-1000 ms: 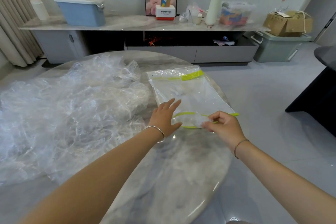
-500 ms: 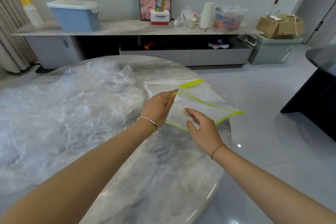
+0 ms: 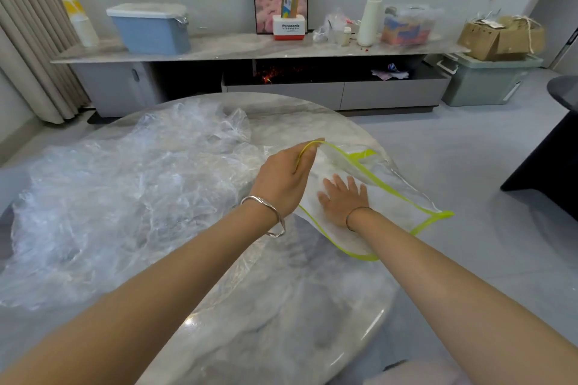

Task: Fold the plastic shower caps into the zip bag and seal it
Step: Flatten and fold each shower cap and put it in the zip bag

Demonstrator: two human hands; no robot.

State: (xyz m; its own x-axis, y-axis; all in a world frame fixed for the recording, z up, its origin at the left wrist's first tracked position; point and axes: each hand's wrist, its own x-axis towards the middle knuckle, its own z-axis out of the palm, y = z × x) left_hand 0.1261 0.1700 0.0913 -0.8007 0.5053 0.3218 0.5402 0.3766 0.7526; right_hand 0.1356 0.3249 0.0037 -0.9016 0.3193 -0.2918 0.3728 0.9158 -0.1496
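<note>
A clear zip bag (image 3: pixel 397 197) with a yellow-green rim lies at the right edge of the round marble table (image 3: pixel 281 306), its mouth held open. My left hand (image 3: pixel 281 178) pinches the upper lip of the mouth and lifts it. Inside the bag, my right hand (image 3: pixel 342 200) lies flat with its fingers spread, pressing on the whitish folded plastic within. A large heap of crumpled clear shower caps (image 3: pixel 125 197) covers the left half of the table. A second zip bag lies beneath, only its yellow strip (image 3: pixel 364 155) showing.
Behind the table stands a long low cabinet (image 3: pixel 250 50) with a blue bin (image 3: pixel 153 28), a white box, bottles and a clear container. A dark table (image 3: pixel 556 147) is at the right. A cardboard box on a green bin (image 3: pixel 491 78) sits far right.
My left hand has lifted the bag's upper lip higher, opening the mouth wide. My right hand has slid from the bag's rim deep into the bag and now lies flat inside.
</note>
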